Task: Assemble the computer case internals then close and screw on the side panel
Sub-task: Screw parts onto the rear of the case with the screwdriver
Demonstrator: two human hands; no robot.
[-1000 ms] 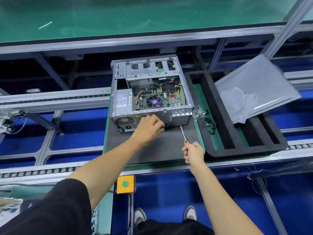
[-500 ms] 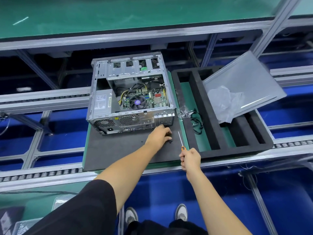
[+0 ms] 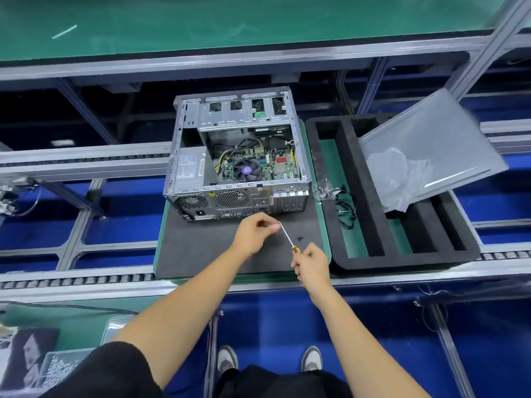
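Only unreadable label (image 3: 186, 167) on computer case (image 3: 235, 156)

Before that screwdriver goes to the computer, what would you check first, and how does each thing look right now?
1. Screwdriver held: ok, the right hand grips its orange handle.
2. Screw on the tip: cannot tell, the left hand pinches at the tip and hides it.
3. Spare screws within reach: ok, a small dark piece lies on the mat and a bag of screws sits beside the case.
4. Internals finished: cannot tell from this view.
5. Side panel on: not ok, it rests on the foam tray, with the case open.
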